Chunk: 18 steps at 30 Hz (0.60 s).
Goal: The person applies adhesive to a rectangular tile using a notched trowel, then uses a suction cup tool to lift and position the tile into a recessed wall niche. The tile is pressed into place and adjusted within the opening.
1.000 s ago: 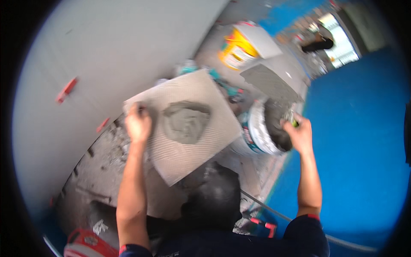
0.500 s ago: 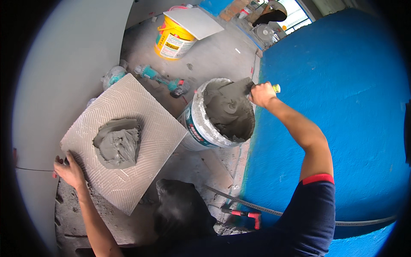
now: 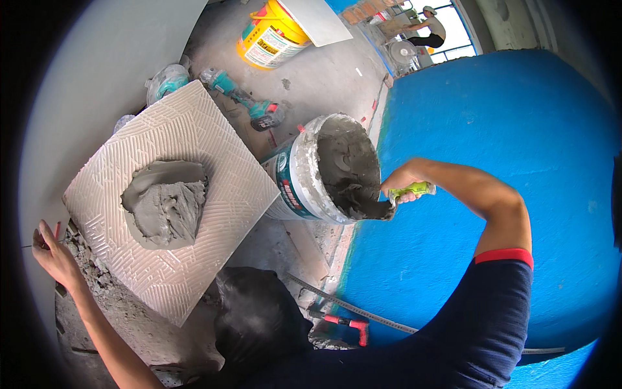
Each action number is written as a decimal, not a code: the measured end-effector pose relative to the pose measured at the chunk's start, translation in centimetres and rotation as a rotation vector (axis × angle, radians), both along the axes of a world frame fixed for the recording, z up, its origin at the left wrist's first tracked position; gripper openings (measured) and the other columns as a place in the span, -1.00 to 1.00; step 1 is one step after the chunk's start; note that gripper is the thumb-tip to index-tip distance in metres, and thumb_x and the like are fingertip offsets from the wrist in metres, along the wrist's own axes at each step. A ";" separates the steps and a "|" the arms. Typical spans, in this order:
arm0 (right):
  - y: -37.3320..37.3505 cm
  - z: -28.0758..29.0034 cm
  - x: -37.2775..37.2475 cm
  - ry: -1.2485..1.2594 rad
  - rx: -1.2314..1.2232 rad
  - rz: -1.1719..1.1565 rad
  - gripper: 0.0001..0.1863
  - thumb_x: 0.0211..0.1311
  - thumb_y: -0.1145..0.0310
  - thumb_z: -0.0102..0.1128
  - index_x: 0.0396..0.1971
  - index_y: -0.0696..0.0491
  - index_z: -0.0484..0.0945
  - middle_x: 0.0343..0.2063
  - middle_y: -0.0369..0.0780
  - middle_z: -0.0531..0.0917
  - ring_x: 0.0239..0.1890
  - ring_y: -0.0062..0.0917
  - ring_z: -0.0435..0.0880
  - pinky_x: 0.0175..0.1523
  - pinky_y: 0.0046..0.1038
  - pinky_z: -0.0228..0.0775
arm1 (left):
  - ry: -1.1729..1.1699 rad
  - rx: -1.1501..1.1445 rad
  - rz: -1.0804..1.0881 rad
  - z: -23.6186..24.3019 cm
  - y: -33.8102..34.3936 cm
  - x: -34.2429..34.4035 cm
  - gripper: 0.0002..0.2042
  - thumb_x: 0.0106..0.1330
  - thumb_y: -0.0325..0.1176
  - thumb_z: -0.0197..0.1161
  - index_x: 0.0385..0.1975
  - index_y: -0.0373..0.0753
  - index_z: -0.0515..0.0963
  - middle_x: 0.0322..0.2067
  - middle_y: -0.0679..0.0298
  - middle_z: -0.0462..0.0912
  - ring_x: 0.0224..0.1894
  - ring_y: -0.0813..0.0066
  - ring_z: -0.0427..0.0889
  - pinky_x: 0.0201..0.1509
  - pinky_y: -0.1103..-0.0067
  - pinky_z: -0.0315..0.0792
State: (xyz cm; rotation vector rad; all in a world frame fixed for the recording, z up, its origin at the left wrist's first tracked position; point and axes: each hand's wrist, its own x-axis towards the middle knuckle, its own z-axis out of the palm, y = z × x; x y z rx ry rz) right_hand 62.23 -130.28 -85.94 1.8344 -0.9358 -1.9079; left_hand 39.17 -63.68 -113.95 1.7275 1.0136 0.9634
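A square beige tile (image 3: pixel 240 214), ridged on its upper face, lies tilted at the left with a mound of grey mortar (image 3: pixel 165 207) on it. My left hand (image 3: pixel 55 259) is beside the tile's left corner near the wall, fingers apart, a small red piece just behind them. My right hand (image 3: pixel 405 178) grips a trowel (image 3: pixel 421 188) by its yellow-green handle at the right rim of a white bucket (image 3: pixel 301 168) holding grey mortar (image 3: pixel 343 162). The trowel's blade is down at that rim, coated in mortar and partly hidden.
Pale wall (image 3: pixel 91 71) left; blue-coated surface (image 3: pixel 492 129) right. Behind are a yellow bucket (image 3: pixel 269 42) under a board (image 3: pixel 321 19), teal power tools (image 3: pixel 220 83) and a person (image 3: pixel 431 32) by a window. Below lie a metal tape (image 3: pixel 382 321) and red-black tool (image 3: pixel 359 330).
My right hand has moved down to the bucket's nearer right rim with the trowel. My left hand has let go of the tile's edge and moved left.
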 end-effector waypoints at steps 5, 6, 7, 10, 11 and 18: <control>0.8 2.4 -0.7 -0.068 0.094 -0.207 -0.52 0.37 -0.09 -0.07 -0.55 0.01 0.45 -0.71 -0.36 0.38 -0.72 -0.66 0.30 -0.57 -0.50 0.21 | -0.034 0.029 -0.062 -1.2 0.5 0.3 -0.30 0.47 0.12 0.18 0.14 -0.60 0.44 0.01 -0.04 0.62 0.05 0.26 0.67 0.10 0.48 0.46; 0.1 2.7 -0.6 -0.076 0.123 -0.241 -0.51 0.37 -0.10 -0.07 -0.54 0.01 0.46 -0.71 -0.37 0.38 -0.72 -0.67 0.30 -0.57 -0.51 0.21 | -0.001 0.036 -0.067 -3.2 1.6 0.1 -0.30 0.48 0.11 0.18 0.13 -0.60 0.45 0.01 -0.05 0.62 0.05 0.26 0.66 0.11 0.47 0.46; -0.1 3.1 -0.6 -0.134 0.115 -0.199 -0.52 0.34 -0.11 0.03 -0.48 0.04 0.53 -0.69 -0.34 0.44 -0.72 -0.65 0.33 -0.56 -0.49 0.26 | 0.033 0.047 -0.067 -4.5 1.9 -0.1 -0.31 0.48 0.11 0.17 0.11 -0.59 0.46 0.01 -0.06 0.62 0.05 0.25 0.65 0.12 0.45 0.45; 0.2 5.1 -0.2 -0.297 0.163 0.005 -0.54 0.29 -0.10 0.15 -0.46 0.05 0.58 -0.64 -0.30 0.55 -0.70 -0.61 0.40 -0.55 -0.45 0.30 | 0.193 0.134 -0.033 -4.3 1.1 0.1 -0.33 0.49 0.11 0.15 0.09 -0.57 0.48 0.02 -0.08 0.61 0.05 0.19 0.62 0.17 0.39 0.44; -0.8 6.0 0.8 -0.306 0.149 0.124 -0.53 0.26 -0.12 0.18 -0.45 0.04 0.60 -0.60 -0.28 0.58 -0.66 -0.56 0.45 -0.54 -0.44 0.33 | 0.192 0.134 -0.047 -4.3 0.8 0.4 -0.33 0.49 0.11 0.15 0.10 -0.56 0.48 0.01 -0.09 0.61 0.05 0.17 0.61 0.18 0.38 0.43; -3.2 0.8 2.8 -0.412 -0.274 1.634 -0.67 0.22 -0.02 0.24 -0.30 -0.10 0.78 -0.28 -0.24 0.80 -0.15 -0.35 0.78 -0.08 -0.24 0.48 | 0.212 0.161 -0.045 -4.5 -0.4 0.8 -0.32 0.48 0.14 0.14 0.13 -0.53 0.47 0.05 -0.08 0.60 0.08 0.14 0.57 0.24 0.36 0.38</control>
